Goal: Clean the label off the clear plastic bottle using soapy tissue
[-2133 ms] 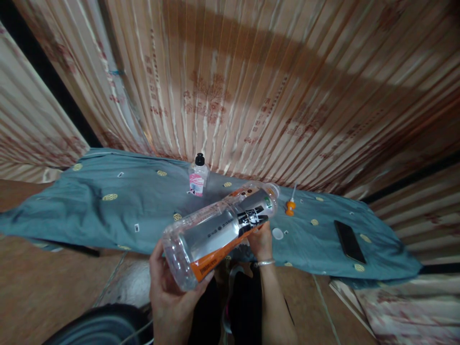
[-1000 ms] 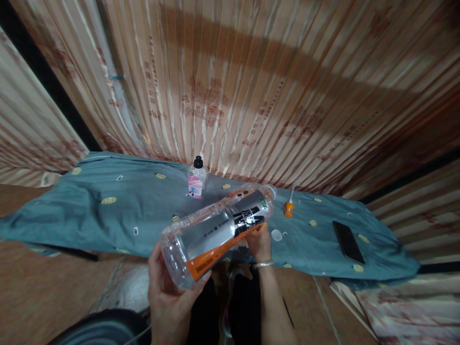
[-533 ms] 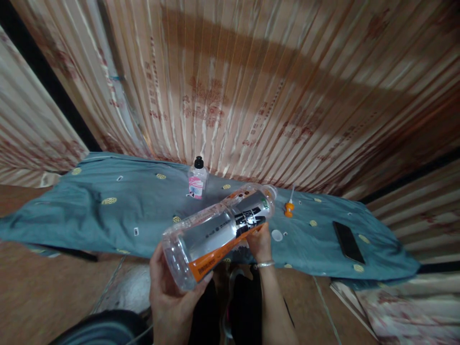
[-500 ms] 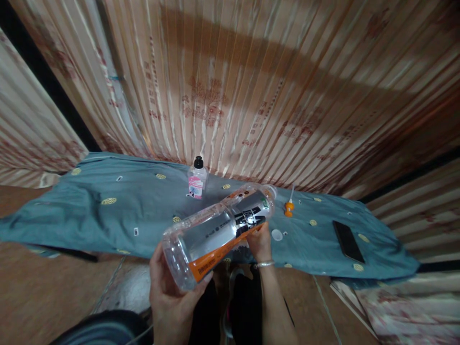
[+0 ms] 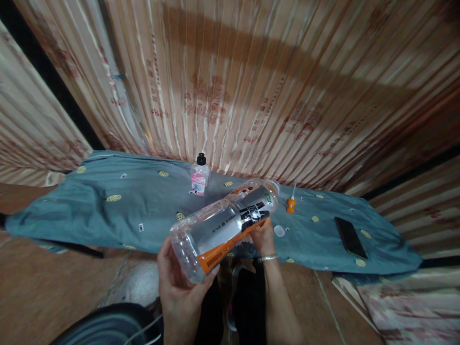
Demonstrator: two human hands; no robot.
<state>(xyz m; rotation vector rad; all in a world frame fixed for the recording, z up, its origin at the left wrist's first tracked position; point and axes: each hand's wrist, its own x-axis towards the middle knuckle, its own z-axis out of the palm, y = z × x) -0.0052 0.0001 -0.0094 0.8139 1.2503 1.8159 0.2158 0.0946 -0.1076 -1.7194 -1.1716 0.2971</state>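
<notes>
I hold a large clear plastic bottle [image 5: 219, 230] with an orange, black and silver label, tilted on its side with the neck pointing away to the right. My left hand [image 5: 176, 287] cups its base. My right hand [image 5: 261, 235] grips it from below near the shoulder, a silver bangle on the wrist. The bottle's mouth hangs over a blue-grey cloth [image 5: 108, 211] spread on the floor. A white cap [image 5: 278, 231] lies on the cloth just right of my right hand.
A small bottle with a pink label and black cap [image 5: 200, 176] stands at the cloth's far edge. An orange nozzle piece [image 5: 291, 204] and a black phone [image 5: 350, 237] lie to the right. Striped curtains [image 5: 251, 96] hang behind. A dark round object [image 5: 104, 326] sits at bottom left.
The view has shifted slightly, so everything sits a little further right and higher. My grip on the bottle and its tilt are the same.
</notes>
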